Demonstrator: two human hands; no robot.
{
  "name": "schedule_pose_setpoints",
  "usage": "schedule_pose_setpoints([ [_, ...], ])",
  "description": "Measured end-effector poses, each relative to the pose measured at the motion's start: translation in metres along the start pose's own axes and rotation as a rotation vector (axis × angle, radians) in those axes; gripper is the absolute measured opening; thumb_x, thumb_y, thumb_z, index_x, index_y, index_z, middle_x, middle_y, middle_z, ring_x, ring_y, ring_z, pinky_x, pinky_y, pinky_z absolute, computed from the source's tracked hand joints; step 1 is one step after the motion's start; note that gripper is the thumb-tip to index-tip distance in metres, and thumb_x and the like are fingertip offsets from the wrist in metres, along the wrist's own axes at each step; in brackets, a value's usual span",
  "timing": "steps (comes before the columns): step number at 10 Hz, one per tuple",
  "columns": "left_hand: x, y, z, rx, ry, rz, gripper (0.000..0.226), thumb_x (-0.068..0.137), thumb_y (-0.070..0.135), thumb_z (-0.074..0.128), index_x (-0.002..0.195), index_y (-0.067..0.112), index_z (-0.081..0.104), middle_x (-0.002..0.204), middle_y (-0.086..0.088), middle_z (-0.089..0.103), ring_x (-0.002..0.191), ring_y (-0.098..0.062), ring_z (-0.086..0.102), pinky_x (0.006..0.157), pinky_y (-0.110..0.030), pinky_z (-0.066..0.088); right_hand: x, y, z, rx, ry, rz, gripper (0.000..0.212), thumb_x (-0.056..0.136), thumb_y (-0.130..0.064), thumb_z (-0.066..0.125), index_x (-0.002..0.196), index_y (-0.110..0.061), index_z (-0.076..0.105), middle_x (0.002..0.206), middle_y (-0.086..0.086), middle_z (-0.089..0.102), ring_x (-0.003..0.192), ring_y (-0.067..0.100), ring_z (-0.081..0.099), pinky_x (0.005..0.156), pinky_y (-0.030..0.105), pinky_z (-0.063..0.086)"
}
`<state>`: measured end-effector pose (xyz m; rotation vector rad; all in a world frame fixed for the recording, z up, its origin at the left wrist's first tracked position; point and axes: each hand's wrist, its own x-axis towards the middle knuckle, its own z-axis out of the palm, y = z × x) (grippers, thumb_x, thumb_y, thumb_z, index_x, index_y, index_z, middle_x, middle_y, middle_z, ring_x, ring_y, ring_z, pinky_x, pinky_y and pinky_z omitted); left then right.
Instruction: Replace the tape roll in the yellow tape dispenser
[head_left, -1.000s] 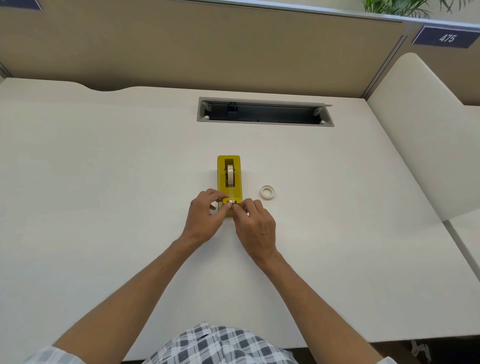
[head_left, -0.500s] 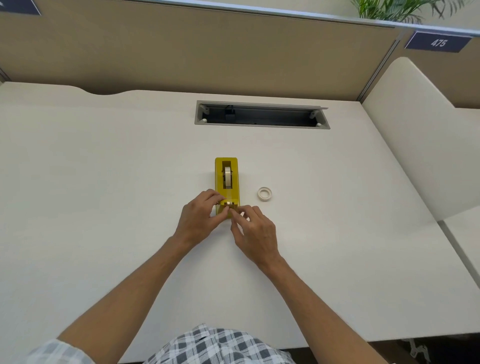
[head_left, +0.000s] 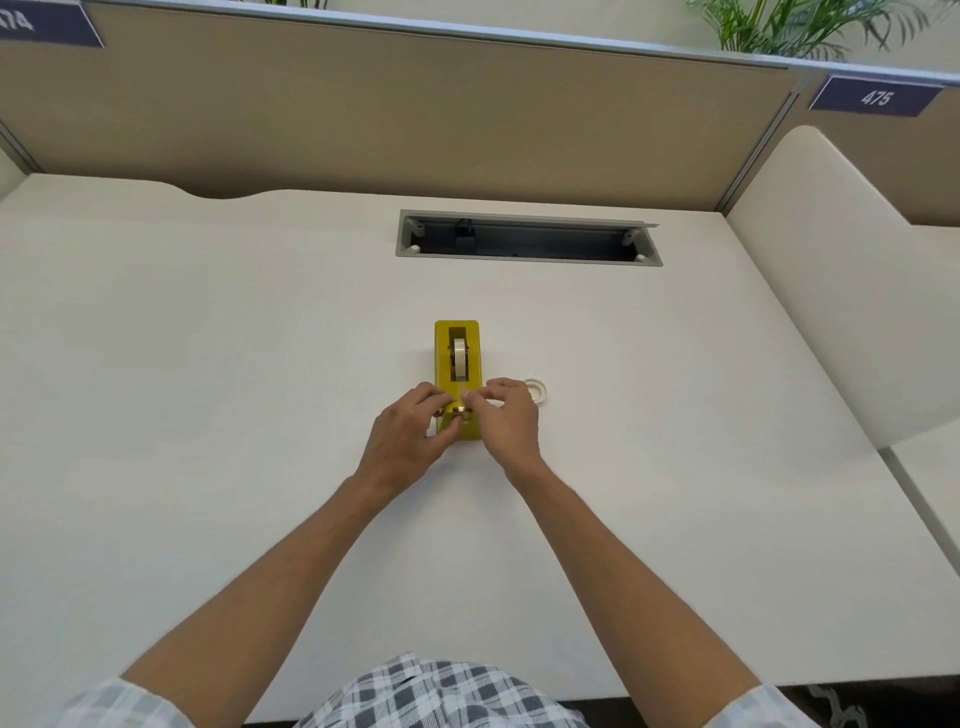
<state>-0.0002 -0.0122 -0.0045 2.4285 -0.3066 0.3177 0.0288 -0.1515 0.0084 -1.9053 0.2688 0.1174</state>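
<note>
Both your hands, left (head_left: 410, 441) and right (head_left: 506, 418), pinch at the near end of the dispenser (head_left: 457, 374) mid-desk (head_left: 208, 364) (roll (head_left: 457, 357) seated inside), a spare ring (head_left: 537, 389) just right.

I have one view only, from the camera worn on the person's head. It looks forward and steeply down over the counter (head_left: 208, 364), wide-angled, from close above the person's lap. The far partition (head_left: 415, 114) fills the top; both forearms reach in from the bottom edge.
</note>
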Motion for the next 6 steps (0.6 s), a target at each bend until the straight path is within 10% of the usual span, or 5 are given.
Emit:
schedule_pose_setpoints([
  [4,0.001,-0.005,-0.003,-0.023,-0.042,-0.032,0.028,0.087,0.027,0.066,0.111,0.012,0.067,0.106,0.002,0.062,0.079,-0.015,0.060,0.068,-0.038,0.057,-0.009,0.002,-0.009,0.101,-0.004,0.069,0.017,0.085,-0.042,0.067,0.084,-0.025,0.071,0.082,-0.018,0.067,0.081,-0.004,0.059,0.065,0.014,0.040],
  [6,0.002,-0.004,-0.016,0.029,0.018,-0.041,0.043,0.085,0.028,0.065,0.125,0.013,0.059,0.122,0.000,0.061,0.103,-0.015,0.061,0.082,-0.037,0.057,-0.010,-0.006,-0.028,-0.129,0.017,-0.144,0.030,0.086,-0.045,0.065,0.104,-0.021,0.069,0.104,-0.007,0.068,0.090,0.005,0.064,0.080,0.027,0.051],
])
